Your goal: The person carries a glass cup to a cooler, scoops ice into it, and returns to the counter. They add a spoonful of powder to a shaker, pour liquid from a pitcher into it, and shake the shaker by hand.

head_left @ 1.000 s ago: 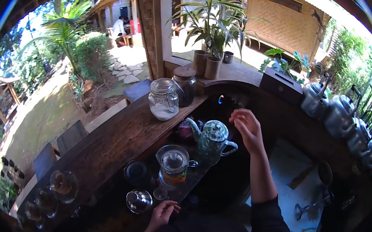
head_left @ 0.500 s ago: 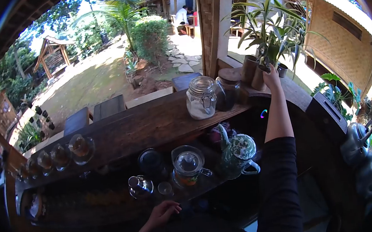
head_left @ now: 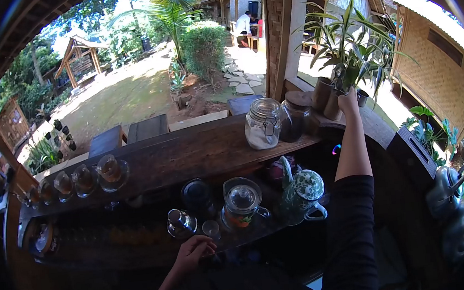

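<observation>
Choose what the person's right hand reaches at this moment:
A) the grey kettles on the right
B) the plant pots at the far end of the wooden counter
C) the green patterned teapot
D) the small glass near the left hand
B: the right hand is stretched up to the plant pots beside the two jars, well above the teapot.

The right arm runs up the right half of the frame in a black sleeve (head_left: 349,228) that covers it from the shoulder to about the elbow, forearm and right hand (head_left: 348,101) bare. The left hand (head_left: 189,253), lower centre, is bare too, no rings or watch visible, dark clothing below
</observation>
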### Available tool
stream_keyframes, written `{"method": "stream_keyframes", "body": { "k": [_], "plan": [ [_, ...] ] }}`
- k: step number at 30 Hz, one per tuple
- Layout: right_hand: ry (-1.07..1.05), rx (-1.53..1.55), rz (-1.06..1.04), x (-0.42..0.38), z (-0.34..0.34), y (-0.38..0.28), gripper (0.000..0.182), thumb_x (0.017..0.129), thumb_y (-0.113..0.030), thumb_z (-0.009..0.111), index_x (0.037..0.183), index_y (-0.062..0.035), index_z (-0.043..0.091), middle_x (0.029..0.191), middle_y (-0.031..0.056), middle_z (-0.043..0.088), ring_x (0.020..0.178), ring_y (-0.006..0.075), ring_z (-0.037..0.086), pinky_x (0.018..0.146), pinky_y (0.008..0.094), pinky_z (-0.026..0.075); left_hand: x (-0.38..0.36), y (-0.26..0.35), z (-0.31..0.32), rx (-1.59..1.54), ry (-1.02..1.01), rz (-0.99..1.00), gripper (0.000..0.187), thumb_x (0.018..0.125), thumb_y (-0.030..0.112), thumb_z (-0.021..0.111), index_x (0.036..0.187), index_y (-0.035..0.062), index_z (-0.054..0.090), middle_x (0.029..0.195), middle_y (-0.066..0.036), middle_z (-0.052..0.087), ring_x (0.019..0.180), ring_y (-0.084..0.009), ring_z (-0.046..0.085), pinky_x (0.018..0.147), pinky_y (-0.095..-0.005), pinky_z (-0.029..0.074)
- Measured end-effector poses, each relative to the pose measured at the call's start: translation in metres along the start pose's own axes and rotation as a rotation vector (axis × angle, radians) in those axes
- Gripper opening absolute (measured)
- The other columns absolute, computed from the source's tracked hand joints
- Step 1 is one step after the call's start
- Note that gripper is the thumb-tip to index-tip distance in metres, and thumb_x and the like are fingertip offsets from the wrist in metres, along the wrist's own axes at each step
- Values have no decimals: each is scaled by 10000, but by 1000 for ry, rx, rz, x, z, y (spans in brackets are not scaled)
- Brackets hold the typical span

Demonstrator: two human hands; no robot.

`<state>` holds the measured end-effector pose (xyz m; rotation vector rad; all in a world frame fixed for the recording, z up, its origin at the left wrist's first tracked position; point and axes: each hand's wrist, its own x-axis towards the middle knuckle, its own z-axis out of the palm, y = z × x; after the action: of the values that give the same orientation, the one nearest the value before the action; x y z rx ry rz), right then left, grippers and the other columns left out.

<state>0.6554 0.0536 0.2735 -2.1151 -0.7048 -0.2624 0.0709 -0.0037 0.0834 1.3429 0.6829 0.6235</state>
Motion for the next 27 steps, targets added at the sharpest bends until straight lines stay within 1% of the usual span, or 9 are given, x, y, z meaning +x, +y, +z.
{"method": "stream_keyframes", "body": {
  "k": [2, 5, 7, 8, 13, 15, 19, 21, 27],
  "plan": [
    [43, 25, -35, -7, -8, -10, 685, 750, -90, 429, 1383, 43, 206, 1459, 201, 182, 1356, 310, 182, 1097, 334, 208, 1, 5, 2, -3, -12, -4, 179, 921, 63, 439, 1046, -17, 539, 926, -100, 610, 846, -142, 594, 794, -281, 483],
    [152, 68, -237, -30, -19, -27, 660, 766, -31, 392, 1386, 51, 178, 1461, 199, 170, 1355, 313, 178, 1100, 333, 205, 3, -1, 2, -21, -52, -15, 183, 926, 69, 434, 1051, -21, 534, 928, -106, 606, 845, -144, 594, 788, -281, 482],
    [286, 96, -525, -45, -28, -37, 641, 799, 5, 385, 1399, 21, 161, 1454, 206, 174, 1355, 320, 172, 1092, 349, 225, 3, -1, 2, -30, -85, -11, 185, 927, 74, 435, 1052, -22, 534, 930, -109, 605, 846, -145, 593, 787, -282, 481],
    [292, 92, -521, -55, -34, -43, 641, 799, 5, 385, 1399, 21, 161, 1454, 206, 174, 1355, 320, 172, 1092, 349, 225, 4, 2, 5, -29, -98, -20, 187, 928, 74, 433, 1054, -22, 533, 931, -112, 604, 846, -147, 592, 786, -283, 479],
    [144, 594, -737, -168, -95, -92, 615, 879, -31, 454, 1423, -64, 169, 1453, 189, 171, 1268, 326, 371, 939, 361, 413, 9, -3, 11, -71, -168, 25, 177, 921, 66, 429, 1038, -16, 532, 920, -121, 616, 829, -171, 605, 756, -296, 486],
    [161, 581, -780, -214, -112, -91, 598, 900, -43, 447, 1424, -50, 159, 1459, 169, 154, 1192, 299, 469, 868, 323, 454, 10, -7, 17, -152, -212, 14, 176, 920, 70, 436, 1040, -10, 538, 920, -122, 615, 845, -172, 604, 762, -294, 485],
    [126, 809, -686, -310, -136, -64, 616, 899, -61, 462, 1419, -11, 136, 1475, 146, 143, 1015, 310, 597, 830, 348, 484, 17, -14, 41, -134, -261, 22, 177, 921, 70, 437, 1038, -14, 541, 919, -122, 614, 850, -170, 602, 764, -288, 482],
    [85, 882, -562, -346, -140, -37, 606, 876, -22, 442, 1405, 25, 150, 1468, 159, 156, 879, 273, 645, 717, 318, 528, 17, -20, 55, -116, -270, 0, 181, 924, 75, 438, 1038, -21, 541, 916, -118, 614, 844, -167, 601, 763, -283, 481],
    [-222, 1031, -199, -406, -121, 15, 596, 807, 72, 366, 1386, 37, 227, 1448, 154, 200, 703, 223, 649, 625, 295, 537, -6, -39, 99, -118, -347, -25, 195, 928, 108, 462, 1060, -9, 545, 928, -82, 608, 858, -125, 583, 768, -254, 467]
  ]
}}
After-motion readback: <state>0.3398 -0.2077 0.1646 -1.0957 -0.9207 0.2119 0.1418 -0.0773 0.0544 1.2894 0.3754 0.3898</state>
